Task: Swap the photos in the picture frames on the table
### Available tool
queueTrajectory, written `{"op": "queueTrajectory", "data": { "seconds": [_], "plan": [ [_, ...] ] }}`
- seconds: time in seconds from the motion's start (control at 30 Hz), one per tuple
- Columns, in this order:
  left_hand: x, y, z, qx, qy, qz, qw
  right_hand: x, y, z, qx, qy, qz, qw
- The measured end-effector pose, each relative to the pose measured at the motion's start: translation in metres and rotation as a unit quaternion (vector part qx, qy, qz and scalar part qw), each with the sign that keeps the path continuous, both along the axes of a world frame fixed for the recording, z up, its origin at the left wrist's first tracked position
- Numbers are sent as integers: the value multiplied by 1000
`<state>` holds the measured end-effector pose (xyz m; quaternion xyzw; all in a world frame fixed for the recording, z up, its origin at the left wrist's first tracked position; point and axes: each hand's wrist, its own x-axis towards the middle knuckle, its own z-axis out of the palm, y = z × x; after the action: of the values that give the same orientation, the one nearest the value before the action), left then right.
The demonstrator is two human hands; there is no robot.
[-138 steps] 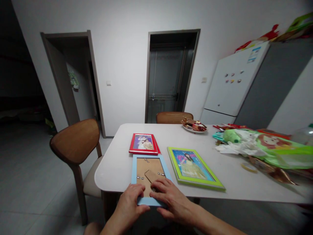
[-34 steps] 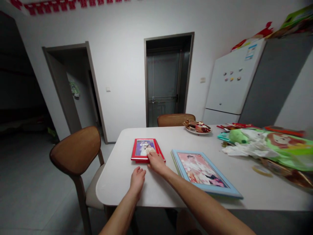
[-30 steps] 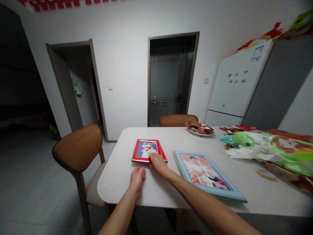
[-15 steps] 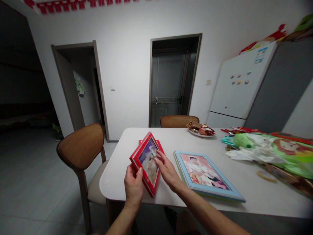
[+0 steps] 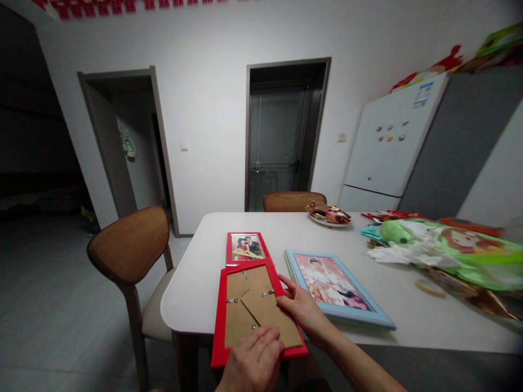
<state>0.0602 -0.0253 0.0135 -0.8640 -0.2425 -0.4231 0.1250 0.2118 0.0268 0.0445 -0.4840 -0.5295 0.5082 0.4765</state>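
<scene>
A red photo frame (image 5: 241,286) is tilted over the near edge of the table, its brown backing board facing up. Metal clips and a dark slanted stand slot show on the backing. My right hand (image 5: 302,307) grips its right edge, thumb on the back. Across the lower part of the backing lies my left hand (image 5: 255,356), fingers bent and pressed together at the bottom edge; its thumb is hidden. Just beyond, a second red photo frame (image 5: 247,249) lies face up with a picture of two people. To the right, a light-blue photo frame (image 5: 341,286) rests on another frame with a green edge.
The white table (image 5: 192,283) also carries a plate of wrapped items (image 5: 330,213), a tape roll (image 5: 430,288) and a heap of green and white bags (image 5: 461,253) on the right. A wooden chair (image 5: 131,247) stands left, another chair (image 5: 294,201) behind.
The red photo frame has been turned from picture side to back side and lowered towards me. My left hand has moved from its left edge to the bottom; my right hand now holds the right edge.
</scene>
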Motion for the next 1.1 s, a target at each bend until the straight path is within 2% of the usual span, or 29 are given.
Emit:
{"op": "queueTrajectory", "data": {
  "seconds": [0.1,0.23,0.37,0.43,0.53,0.6,0.73,0.9,1.0,1.1],
  "plan": [
    [2,3,-15,-17,27,5,999,8,8,-18,41,-138,-19,989],
    [5,3,-27,-43,26,9,999,13,14,-32,99,-313,-48,943],
    [1,1,-25,-125,45,15,991,13,14,-35,136,-437,-42,888],
    [-10,0,-21,-168,65,45,983,12,13,-33,142,-475,-32,868],
    [-31,0,-15,-208,77,123,967,10,11,-28,148,-492,-16,858],
    [-43,0,-12,-233,79,148,958,8,11,-25,172,-488,-3,856],
    [-51,0,-6,-293,67,144,943,2,20,-21,177,-509,24,842],
    [-47,3,-4,-324,47,137,935,-2,32,-23,158,-535,5,830],
    [-47,4,-4,-326,42,143,934,-1,29,-25,175,-529,-9,830],
    [-47,4,-2,-340,51,144,928,-1,16,-21,207,-509,-4,836]
  ]
}}
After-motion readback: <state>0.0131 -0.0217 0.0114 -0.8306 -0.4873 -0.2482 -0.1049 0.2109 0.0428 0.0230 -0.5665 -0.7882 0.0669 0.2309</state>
